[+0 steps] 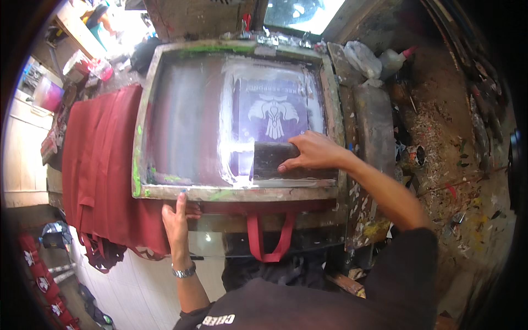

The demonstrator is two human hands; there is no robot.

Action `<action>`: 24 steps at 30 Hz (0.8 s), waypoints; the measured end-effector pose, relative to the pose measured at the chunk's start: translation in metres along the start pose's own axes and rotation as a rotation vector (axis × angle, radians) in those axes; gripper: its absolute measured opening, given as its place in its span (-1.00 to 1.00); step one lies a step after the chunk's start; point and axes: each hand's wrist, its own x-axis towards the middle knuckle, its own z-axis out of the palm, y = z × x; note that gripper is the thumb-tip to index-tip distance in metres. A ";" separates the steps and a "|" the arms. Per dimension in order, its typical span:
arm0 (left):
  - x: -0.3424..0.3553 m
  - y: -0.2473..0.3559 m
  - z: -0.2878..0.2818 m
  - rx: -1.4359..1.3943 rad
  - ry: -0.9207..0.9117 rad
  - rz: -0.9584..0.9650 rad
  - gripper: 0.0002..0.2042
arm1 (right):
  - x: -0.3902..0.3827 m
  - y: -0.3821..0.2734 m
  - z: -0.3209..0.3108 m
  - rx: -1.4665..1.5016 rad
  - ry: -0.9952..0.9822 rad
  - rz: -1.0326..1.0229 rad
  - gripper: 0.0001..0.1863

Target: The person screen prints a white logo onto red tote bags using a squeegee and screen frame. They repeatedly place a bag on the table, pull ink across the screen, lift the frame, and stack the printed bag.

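A wooden-framed printing screen [236, 193] lies in front of me, with a pale winged emblem [273, 116] showing through its mesh on a purple-tinted area. My right hand [316, 153] grips a dark, flat squeegee [269, 160] near the frame's close right corner, with whitish ink around it. At the near edge of the frame is my left hand [179, 219], its fingers apart and one fingertip touching the wood. Beneath the screen lies a dark red bag, whose handle loop [271, 254] hangs toward me.
A stack of dark red bags [99, 159] drapes over the table left of the screen. Beyond the right side sit a crumpled clear plastic bag [363, 59] and a squeeze bottle with a pink tip [394, 61]. Metal clamps [268, 38] line the screen's far edge. Printed red bags [43, 283] lie lower left.
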 end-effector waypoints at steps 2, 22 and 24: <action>0.003 -0.002 0.004 -0.041 -0.026 -0.006 -0.51 | 0.019 0.028 -0.014 0.211 -0.120 -0.103 -0.21; -0.001 -0.005 -0.004 0.036 0.037 0.027 -0.46 | 0.034 -0.018 -0.001 0.163 -0.065 -0.144 -0.24; 0.005 -0.007 -0.004 0.011 -0.005 0.026 -0.47 | 0.049 -0.001 -0.024 0.306 -0.232 -0.164 -0.18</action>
